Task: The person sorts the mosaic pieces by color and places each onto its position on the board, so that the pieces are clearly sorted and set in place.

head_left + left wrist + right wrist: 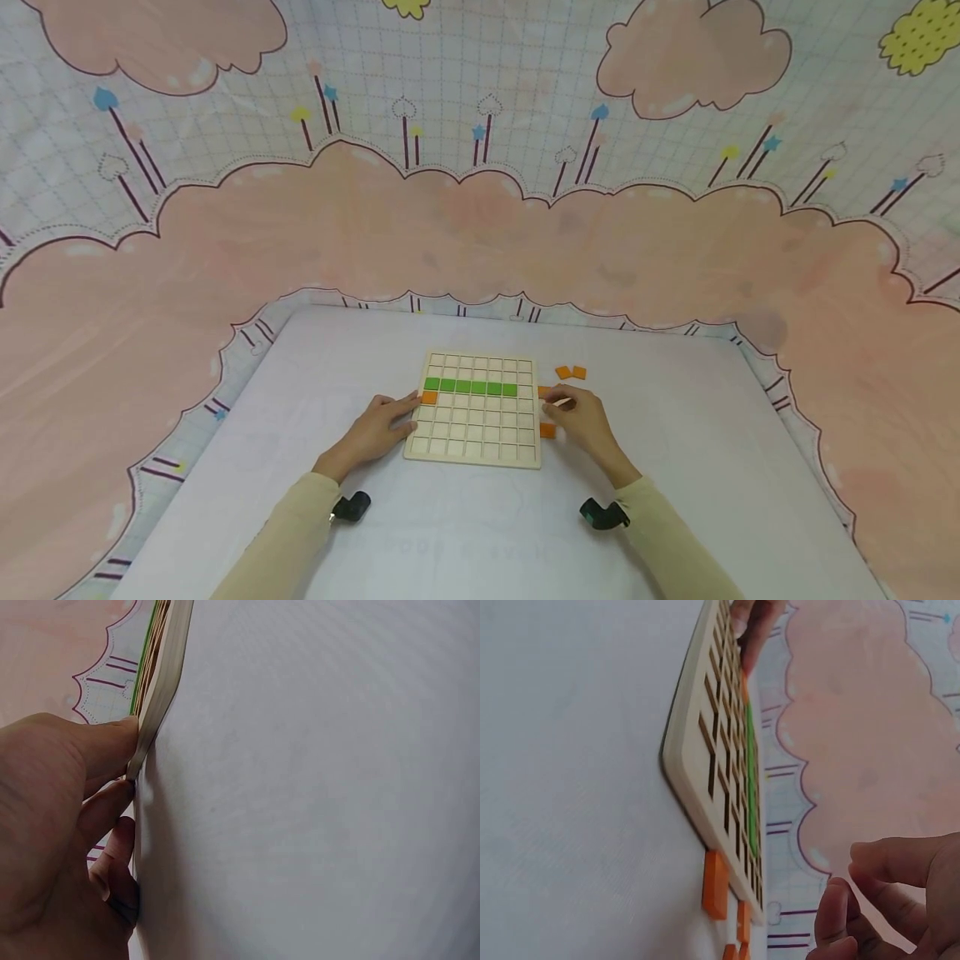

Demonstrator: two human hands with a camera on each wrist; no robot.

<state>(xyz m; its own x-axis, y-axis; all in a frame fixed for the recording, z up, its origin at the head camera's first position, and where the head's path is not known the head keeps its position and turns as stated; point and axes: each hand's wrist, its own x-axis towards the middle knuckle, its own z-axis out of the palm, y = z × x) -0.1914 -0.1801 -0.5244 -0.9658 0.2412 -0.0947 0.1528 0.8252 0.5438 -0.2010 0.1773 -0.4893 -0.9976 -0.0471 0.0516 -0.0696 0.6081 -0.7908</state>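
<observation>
A pale wooden grid board point(472, 460) lies on the white table. A row of several green tiles point(471, 387) fills cells near its back. One orange tile point(429, 398) sits below that row, at the left edge. My left hand point(375, 429) touches the board's left side, fingers stretched toward this tile; its fingertips point(124, 739) meet the wooden edge. Just right of the board, my right hand point(585, 421) hovers with bent fingers, and nothing shows between the fingertips point(866, 855). Below it on the table are a loose orange tile point(547, 431) and another orange tile point(543, 391), partly hidden.
Two more orange tiles point(572, 372) lie behind the right hand. Black wrist cameras point(352, 507) are strapped over the beige sleeves point(288, 533). A cloth printed with clouds point(480, 233) surrounds the white table point(465, 533).
</observation>
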